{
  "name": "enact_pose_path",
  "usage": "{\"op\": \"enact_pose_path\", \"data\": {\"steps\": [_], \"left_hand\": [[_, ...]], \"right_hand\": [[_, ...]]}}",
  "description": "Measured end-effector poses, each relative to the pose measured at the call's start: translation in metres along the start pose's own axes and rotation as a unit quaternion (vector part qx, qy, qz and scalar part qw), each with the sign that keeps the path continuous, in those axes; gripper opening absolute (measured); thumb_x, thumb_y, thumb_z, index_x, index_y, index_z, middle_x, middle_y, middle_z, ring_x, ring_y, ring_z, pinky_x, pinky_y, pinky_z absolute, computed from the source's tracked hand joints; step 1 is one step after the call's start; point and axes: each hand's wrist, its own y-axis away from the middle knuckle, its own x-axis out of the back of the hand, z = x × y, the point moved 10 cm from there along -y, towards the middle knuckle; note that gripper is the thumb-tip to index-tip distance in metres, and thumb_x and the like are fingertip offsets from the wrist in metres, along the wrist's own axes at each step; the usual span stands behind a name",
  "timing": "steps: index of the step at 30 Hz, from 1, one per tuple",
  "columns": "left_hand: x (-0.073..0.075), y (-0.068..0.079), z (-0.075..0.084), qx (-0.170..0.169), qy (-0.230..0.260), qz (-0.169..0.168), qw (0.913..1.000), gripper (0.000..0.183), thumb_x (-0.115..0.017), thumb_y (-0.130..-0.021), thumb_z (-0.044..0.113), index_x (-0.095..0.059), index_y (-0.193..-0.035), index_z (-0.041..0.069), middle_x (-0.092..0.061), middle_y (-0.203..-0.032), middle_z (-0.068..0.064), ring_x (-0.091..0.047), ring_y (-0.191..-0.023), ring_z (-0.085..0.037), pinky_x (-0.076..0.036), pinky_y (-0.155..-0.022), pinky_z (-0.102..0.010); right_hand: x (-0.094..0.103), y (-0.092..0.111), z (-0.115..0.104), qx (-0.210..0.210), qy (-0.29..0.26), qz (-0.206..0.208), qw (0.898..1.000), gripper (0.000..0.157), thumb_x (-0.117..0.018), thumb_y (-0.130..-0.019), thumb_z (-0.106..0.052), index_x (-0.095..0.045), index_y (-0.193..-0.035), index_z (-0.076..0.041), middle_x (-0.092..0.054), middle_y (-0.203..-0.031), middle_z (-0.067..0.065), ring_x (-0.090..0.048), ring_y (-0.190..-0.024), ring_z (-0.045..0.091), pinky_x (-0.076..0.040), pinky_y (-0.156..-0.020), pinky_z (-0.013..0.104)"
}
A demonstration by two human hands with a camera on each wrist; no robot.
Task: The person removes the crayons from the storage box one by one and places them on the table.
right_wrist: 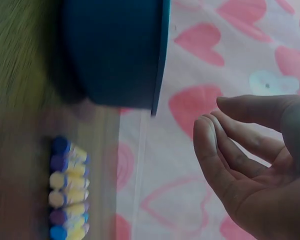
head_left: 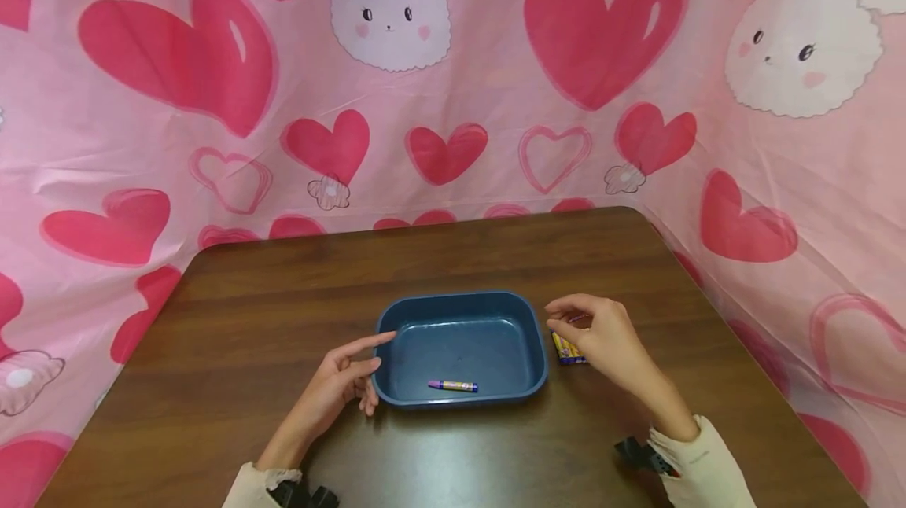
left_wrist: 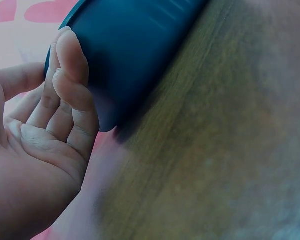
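Note:
A dark blue rectangular tray (head_left: 460,398) sits on the table, and a purple crayon (head_left: 453,386) with a yellow and blue wrapper lies inside near its front wall. My left hand (head_left: 338,374) is at the tray's left end, its index finger reaching over the rim and its other fingers loosely bent outside the wall. To the right of the tray, a row of several crayons (head_left: 569,351) lies on the table, partly hidden under my right hand (head_left: 602,335). In the right wrist view, a gap shows between that hand's thumb and fingers, with nothing held.
The brown wooden table (head_left: 283,288) extends around the tray on all sides. A pink cloth (head_left: 488,91) with hearts and rabbits hangs behind the table and along its sides. Black wrist straps (head_left: 640,454) sit at both cream sleeves.

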Motion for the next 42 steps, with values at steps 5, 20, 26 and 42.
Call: {"op": "enact_pose_path", "data": {"steps": [5,20,26,42], "left_hand": [[0.001,0.001,0.0,0.001,0.003,0.0,1.0,0.047,-0.046,-0.106,0.01,-0.037,-0.149,-0.006,-0.067,-0.063,-0.006,-0.066,-0.053,-0.018,-0.052,-0.049,-0.028],[-0.001,0.001,0.0,0.003,0.002,-0.008,1.0,0.048,-0.046,-0.106,0.012,-0.035,-0.15,-0.005,-0.068,-0.065,-0.007,-0.066,-0.055,-0.017,-0.052,-0.051,-0.027],[0.0,0.001,0.0,0.006,0.002,-0.007,1.0,0.049,-0.047,-0.106,0.013,-0.035,-0.15,-0.005,-0.069,-0.066,-0.007,-0.066,-0.055,-0.017,-0.052,-0.052,-0.026],[0.001,0.002,-0.001,0.014,-0.001,-0.002,0.9999,0.048,-0.047,-0.106,0.013,-0.037,-0.149,-0.004,-0.068,-0.066,-0.007,-0.066,-0.055,-0.016,-0.052,-0.052,-0.026]], "right_hand": [[-0.024,-0.003,-0.019,0.014,-0.04,-0.057,0.998,0.016,-0.08,-0.081,-0.004,-0.076,-0.096,-0.008,-0.072,-0.087,-0.003,-0.064,-0.072,0.009,-0.057,-0.069,0.027],[-0.125,0.004,-0.035,0.029,-0.071,-0.321,0.944,0.024,-0.08,-0.085,-0.013,-0.073,-0.106,-0.003,-0.066,-0.082,-0.007,-0.061,-0.074,0.009,-0.054,-0.068,0.024],[-0.16,0.015,-0.037,0.051,-0.02,-0.391,0.919,0.013,-0.081,-0.083,-0.009,-0.07,-0.09,-0.01,-0.061,-0.074,-0.009,-0.056,-0.067,0.003,-0.05,-0.062,0.02],[-0.184,0.005,-0.047,0.108,-0.008,-0.347,0.932,0.01,-0.078,-0.086,-0.012,-0.072,-0.094,-0.013,-0.065,-0.085,-0.008,-0.057,-0.078,0.004,-0.05,-0.07,0.02]]}}
